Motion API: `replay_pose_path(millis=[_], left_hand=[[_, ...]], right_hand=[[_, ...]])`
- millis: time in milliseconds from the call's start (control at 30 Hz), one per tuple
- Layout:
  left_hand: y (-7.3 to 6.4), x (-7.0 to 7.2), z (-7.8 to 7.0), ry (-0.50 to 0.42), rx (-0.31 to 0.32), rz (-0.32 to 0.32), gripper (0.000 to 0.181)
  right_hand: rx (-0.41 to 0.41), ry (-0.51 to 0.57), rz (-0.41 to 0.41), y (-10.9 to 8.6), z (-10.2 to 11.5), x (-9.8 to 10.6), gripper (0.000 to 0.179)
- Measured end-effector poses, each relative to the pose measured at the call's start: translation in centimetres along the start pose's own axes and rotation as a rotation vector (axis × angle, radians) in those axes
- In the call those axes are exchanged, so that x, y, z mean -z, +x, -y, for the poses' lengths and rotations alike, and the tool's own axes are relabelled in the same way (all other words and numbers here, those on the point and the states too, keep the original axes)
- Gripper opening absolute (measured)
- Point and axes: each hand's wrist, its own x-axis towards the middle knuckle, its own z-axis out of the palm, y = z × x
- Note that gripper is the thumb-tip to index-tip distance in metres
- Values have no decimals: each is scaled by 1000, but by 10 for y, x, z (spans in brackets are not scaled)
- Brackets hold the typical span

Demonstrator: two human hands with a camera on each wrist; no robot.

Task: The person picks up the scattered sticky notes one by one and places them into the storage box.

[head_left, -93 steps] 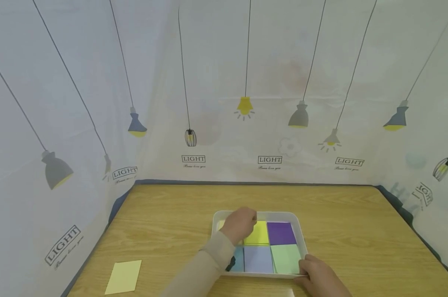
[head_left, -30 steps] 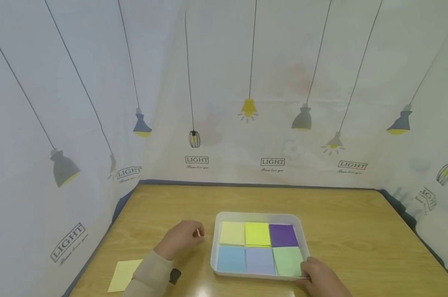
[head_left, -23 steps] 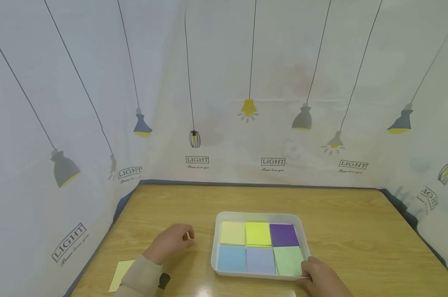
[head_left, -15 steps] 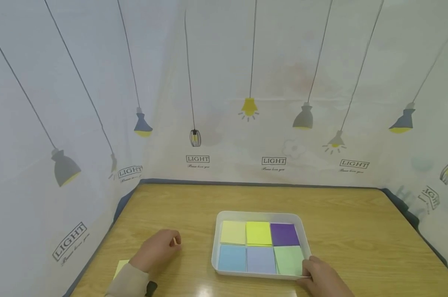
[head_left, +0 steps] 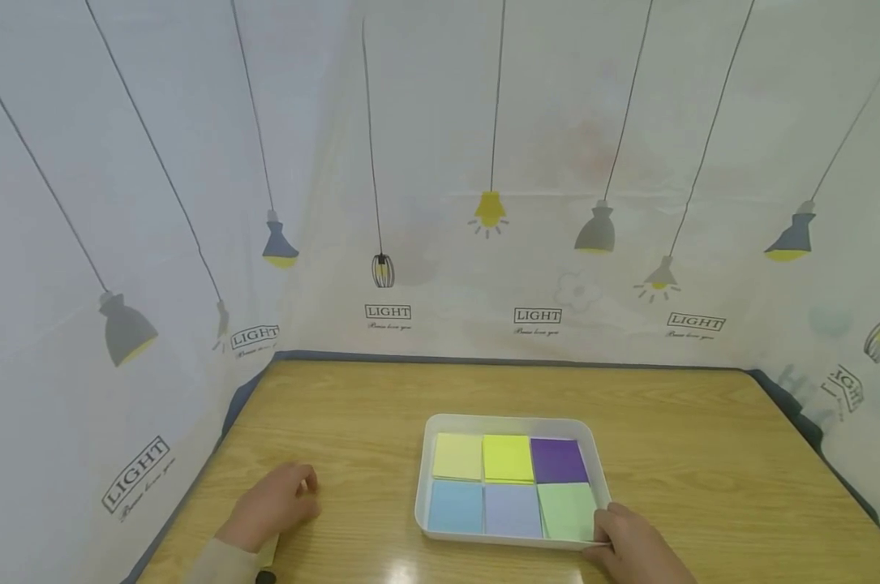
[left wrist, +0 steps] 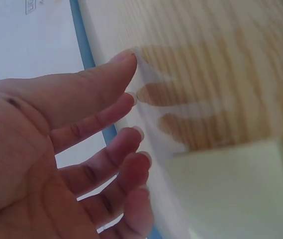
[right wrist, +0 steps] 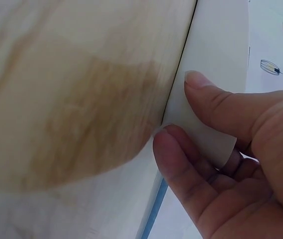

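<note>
A white tray [head_left: 512, 425] lies on the wooden table with two rows of square sticky notes: pale yellow [head_left: 457, 456], bright yellow [head_left: 508, 458], purple [head_left: 559, 461], blue [head_left: 456, 508], lavender [head_left: 512, 510] and light green [head_left: 566, 511]. My right hand [head_left: 638, 542] grips the tray's near right corner, thumb on one side of the wall [right wrist: 216, 55] and fingers on the other. Left of the tray, my left hand [head_left: 275, 504] hovers with loosely bent fingers and holds nothing. Close beneath it a loose pale yellow sticky note [left wrist: 231, 191] lies on the table, mostly hidden in the head view.
The wooden table [head_left: 702, 454] has a dark edge at the back and sides. White sheeting printed with hanging lamps [head_left: 440, 162] stands round it on the left, back and right. Bare tabletop shows between my left hand and the tray.
My left hand has moved off the tray's back left area, leftward and nearer to me, over the loose sticky note, now mostly covered. My right hand and the tray stay in place.
</note>
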Motion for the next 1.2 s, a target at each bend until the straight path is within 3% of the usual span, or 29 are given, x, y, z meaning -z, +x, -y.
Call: replay_pose_path(millis=[233,467,867,1033,1200], left_hand=[[-6,10,22,31,58,52,34],[-15,11,39,30,81,78,41],[-15,4,51,-89,40,10,39],[-15,1,54,-95,77,20,42],[-15,1,52,-49,68,25,43]], right_hand=[[-16,-2,0,-1,1,0,36],[-13,-8,-5,-1,0,-2,36],[-4,-4,-25,-2,0,-1,35],[-14,-6,-29,-3,1,0,34],[-34,1,-22,-4,2,-1,34]])
